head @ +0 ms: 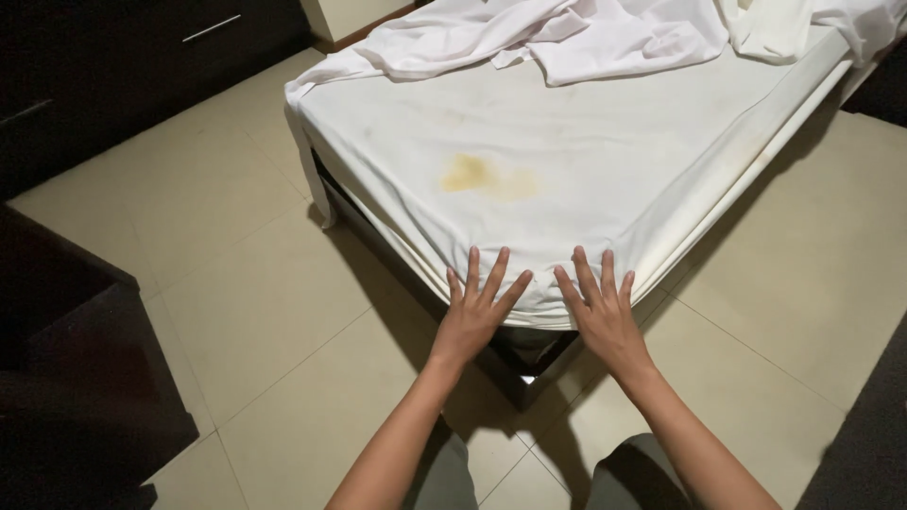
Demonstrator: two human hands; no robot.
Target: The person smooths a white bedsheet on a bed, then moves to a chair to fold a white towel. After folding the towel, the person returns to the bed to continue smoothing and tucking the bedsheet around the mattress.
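Note:
A bed with a white fitted sheet [586,161] fills the upper middle of the head view, one corner pointing toward me. The sheet carries a yellowish stain [477,173]. My left hand [475,307] and my right hand [600,307] lie flat side by side on the sheet at that near corner, fingers spread, holding nothing. A crumpled white top sheet [567,38] is bunched at the far end of the mattress. Below the corner, the dark bed frame [529,354] shows.
Beige floor tiles [255,312] surround the bed. Dark furniture [66,378] stands at the left, and a dark drawer unit with a metal handle [213,28] stands at the upper left. A dark edge [864,444] lies at the lower right.

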